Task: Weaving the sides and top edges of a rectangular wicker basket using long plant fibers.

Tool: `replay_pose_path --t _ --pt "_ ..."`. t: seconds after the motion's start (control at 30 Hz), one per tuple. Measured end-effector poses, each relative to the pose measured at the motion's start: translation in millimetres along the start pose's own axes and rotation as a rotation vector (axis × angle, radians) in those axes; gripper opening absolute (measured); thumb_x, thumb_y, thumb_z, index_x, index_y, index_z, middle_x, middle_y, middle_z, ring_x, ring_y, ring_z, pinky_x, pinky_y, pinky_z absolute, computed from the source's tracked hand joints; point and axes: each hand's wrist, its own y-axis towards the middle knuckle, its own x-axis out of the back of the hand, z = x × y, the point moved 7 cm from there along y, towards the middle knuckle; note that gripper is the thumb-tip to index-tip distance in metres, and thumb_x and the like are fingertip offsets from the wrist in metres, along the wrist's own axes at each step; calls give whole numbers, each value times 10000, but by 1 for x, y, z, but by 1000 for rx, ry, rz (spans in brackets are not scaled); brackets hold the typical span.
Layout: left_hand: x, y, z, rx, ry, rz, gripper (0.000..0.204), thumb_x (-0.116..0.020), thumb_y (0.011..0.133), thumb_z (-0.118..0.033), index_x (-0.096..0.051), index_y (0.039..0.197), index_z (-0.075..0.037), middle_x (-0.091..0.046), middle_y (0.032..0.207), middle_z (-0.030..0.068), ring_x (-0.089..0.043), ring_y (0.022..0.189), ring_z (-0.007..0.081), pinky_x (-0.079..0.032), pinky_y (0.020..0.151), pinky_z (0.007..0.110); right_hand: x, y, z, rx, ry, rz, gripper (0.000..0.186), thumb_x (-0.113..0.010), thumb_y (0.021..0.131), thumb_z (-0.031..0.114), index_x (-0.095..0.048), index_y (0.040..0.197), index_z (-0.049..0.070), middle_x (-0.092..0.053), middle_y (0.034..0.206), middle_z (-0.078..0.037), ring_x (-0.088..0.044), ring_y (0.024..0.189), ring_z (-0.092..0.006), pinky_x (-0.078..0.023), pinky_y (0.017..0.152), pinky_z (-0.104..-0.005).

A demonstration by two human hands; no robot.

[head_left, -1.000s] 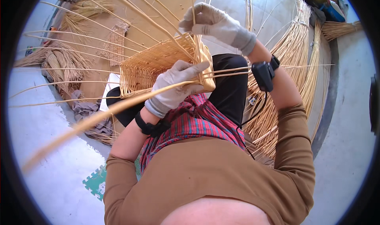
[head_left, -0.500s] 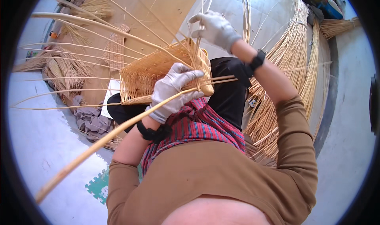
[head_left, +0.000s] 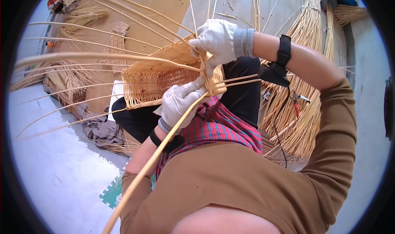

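Observation:
A rectangular wicker basket (head_left: 142,86) rests tilted on my lap, its opening showing. Long thin stakes (head_left: 98,30) fan out from its rim to the left and top. At the near right corner my left hand (head_left: 180,102), in a pale glove, is closed around the rim and the rods there. A thick peeled rod (head_left: 152,162) runs from beside its fingers down past my left forearm. Just above it, my gloved right hand (head_left: 220,40) is closed on the upright rods (head_left: 204,65) at the basket's right end; its fingertips are partly hidden.
Bundles of long willow rods (head_left: 302,114) lie on the right, with red-handled cutters (head_left: 296,106) on them. At the left are more bundled rods (head_left: 68,79), a flat woven panel (head_left: 117,45) and a crumpled grey cloth (head_left: 103,127). A green foam mat piece (head_left: 111,195) lies lower left.
My right hand has come down to the rods at the basket's right end and closed on them. The thick rod's lower end has swung right, and another thick rod at left has dropped lower.

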Motion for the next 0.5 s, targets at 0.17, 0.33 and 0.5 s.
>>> replay_pose_path --t 0.17,0.33,0.5 --pt "4 -6 6 49 99 -31 225 -777 790 -121 -742 1013 -119 -747 1221 111 -730 858 285 -541 663 392 -7 7 5 -62 -81 -25 552 -913 611 484 -664 959 135 -674 799 -112 -699 774 -349 -559 693 -464" --pt "-2 -12 6 -23 -56 -221 277 -816 762 -53 -730 1022 -88 -742 1189 136 -734 945 328 -559 756 419 3 -15 7 -327 77 -62 612 -898 684 478 -643 1114 125 -692 834 -108 -725 834 -313 -573 786 -426" --pt "-1 -12 -11 65 32 -205 264 -818 782 -2 -722 1023 -54 -749 1124 159 -723 1017 344 -583 819 412 -14 -48 50 -862 370 298 751 -717 836 679 -616 1182 20 -756 960 -139 -752 930 -260 -584 856 -395"
